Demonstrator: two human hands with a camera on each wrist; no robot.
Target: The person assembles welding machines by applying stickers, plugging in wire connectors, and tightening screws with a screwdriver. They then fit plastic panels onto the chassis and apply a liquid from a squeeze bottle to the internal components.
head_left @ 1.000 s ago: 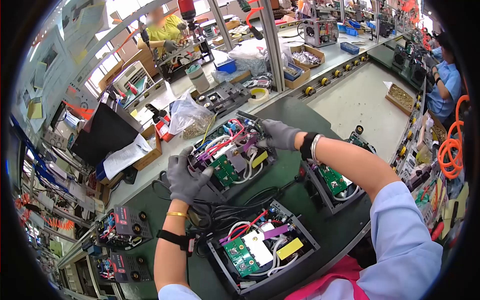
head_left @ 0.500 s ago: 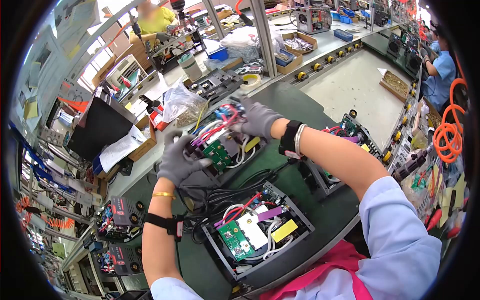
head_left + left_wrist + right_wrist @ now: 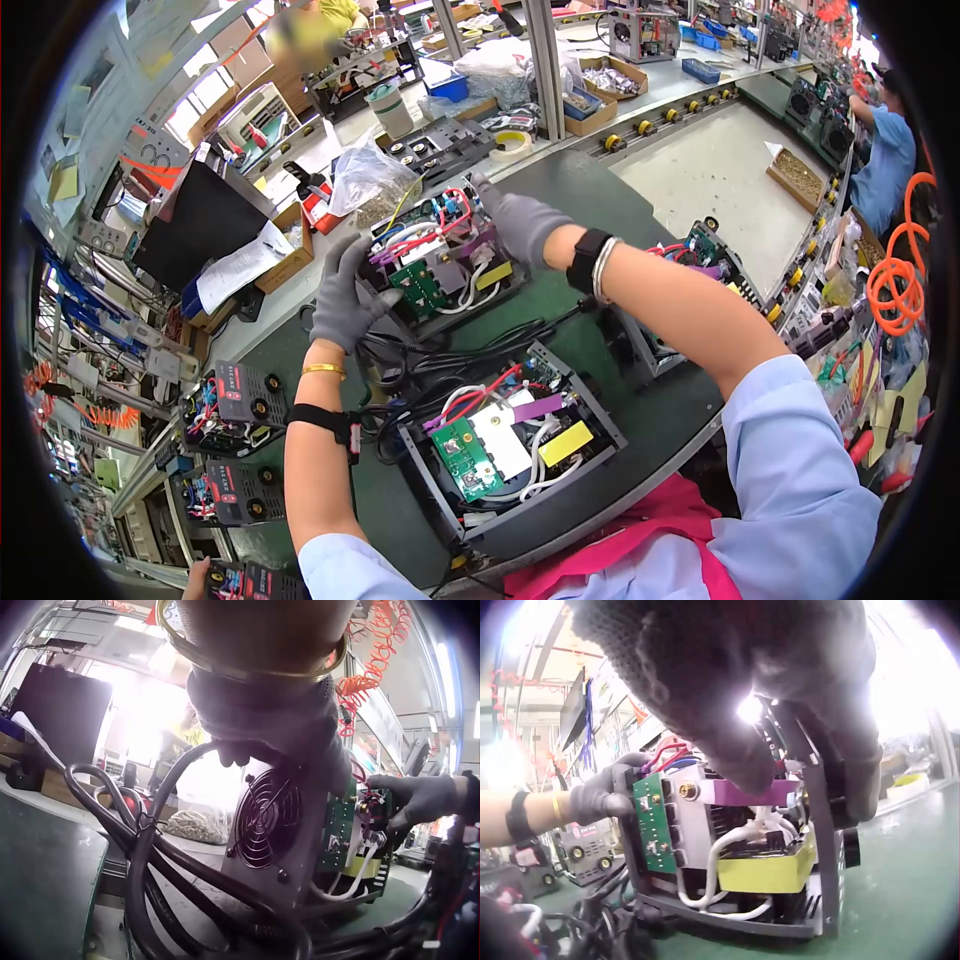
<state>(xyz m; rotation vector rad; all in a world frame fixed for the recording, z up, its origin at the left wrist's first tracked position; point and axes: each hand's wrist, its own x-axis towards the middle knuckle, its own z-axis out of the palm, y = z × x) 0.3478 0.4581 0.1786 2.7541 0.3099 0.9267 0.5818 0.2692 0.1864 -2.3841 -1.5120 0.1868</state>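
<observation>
An open-topped electronic unit with a green board (image 3: 418,288) stands on the dark green bench between both gloved hands. My left hand (image 3: 348,297) grips its left end, where the left wrist view shows a fan grille (image 3: 266,817) under the hand (image 3: 262,720). At the opposite end panel is my right hand (image 3: 523,225). From the right wrist view, that hand (image 3: 735,682) straddles the panel, thumb inside near the purple strip (image 3: 754,792) and fingers outside. Red and white wires and a yellow block (image 3: 765,871) show inside.
A second open unit (image 3: 565,443) sits nearer my body, with black cables (image 3: 450,352) behind it. Another (image 3: 650,350) lies under my right forearm. Several units (image 3: 240,490) stand at left. A plastic bag (image 3: 370,180) and tape roll (image 3: 512,147) lie beyond.
The gripped unit has shifted slightly left and away from me. My right hand has moved along its right end panel. Another person's hand has appeared at the lower left.
</observation>
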